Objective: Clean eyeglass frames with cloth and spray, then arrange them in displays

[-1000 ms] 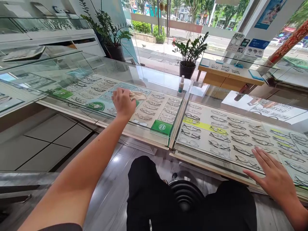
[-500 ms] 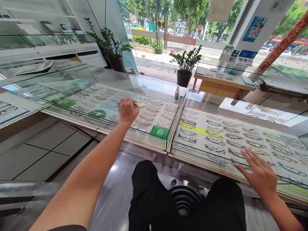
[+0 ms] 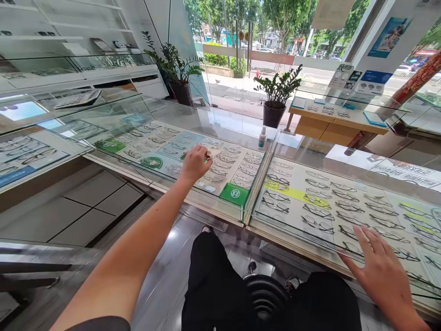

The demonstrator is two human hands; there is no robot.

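Observation:
My left hand [image 3: 195,163] is closed around a pale cloth [image 3: 212,153] on the glass top of the left display case [image 3: 193,120]. Part of the cloth shows past the fingertips. My right hand [image 3: 381,264] lies flat, fingers spread, at the front edge of the right display case [image 3: 310,143]. Rows of eyeglasses [image 3: 317,224] show through the glass under and beside both hands. A small spray bottle [image 3: 262,137] stands upright on the left case, near the seam between the two cases.
Potted plants [image 3: 274,110] stand behind the cases, near the glass door. A wooden side table [image 3: 310,128] with glasses is at the back right. A round black stool [image 3: 265,296] shows between my legs. A green card [image 3: 235,194] lies inside the left case.
The camera view has shifted, so the cases and plants appear further right. My left hand stays on the cloth, and my right hand remains at the right case's edge.

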